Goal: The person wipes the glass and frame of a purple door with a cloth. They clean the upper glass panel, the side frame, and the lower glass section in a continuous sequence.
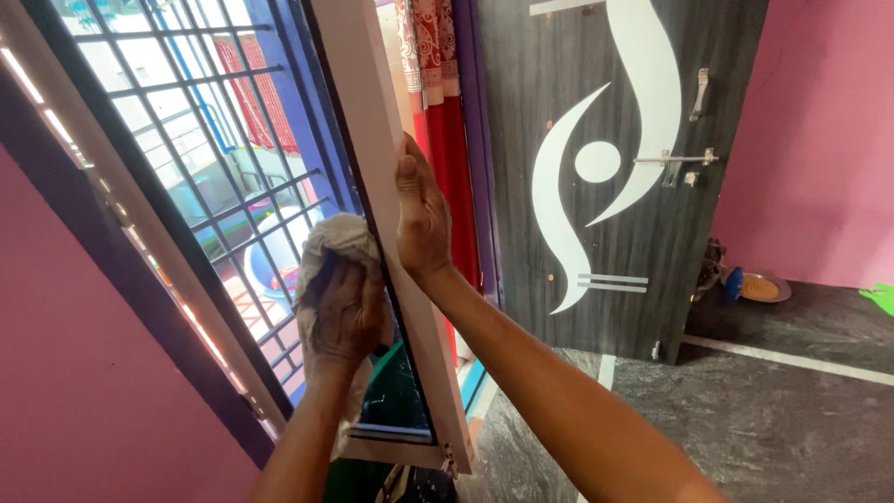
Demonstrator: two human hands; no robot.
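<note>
Left hand (343,312) bunches a grey rag (328,244) against the window pane (396,396), right hand (421,212) clamped on its white frame (358,84); lower glass looks mid-wipe.

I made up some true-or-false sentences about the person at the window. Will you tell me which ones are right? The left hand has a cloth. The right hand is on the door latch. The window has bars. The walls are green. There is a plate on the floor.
1. The left hand presses a cloth against the window pane. True.
2. The right hand is on the door latch. False: it grips the white window frame; the latch is untouched.
3. The window has metal bars. True.
4. The walls are green. False: the wall is pink.
5. A plate lies on the dark floor by the door. True.
</note>
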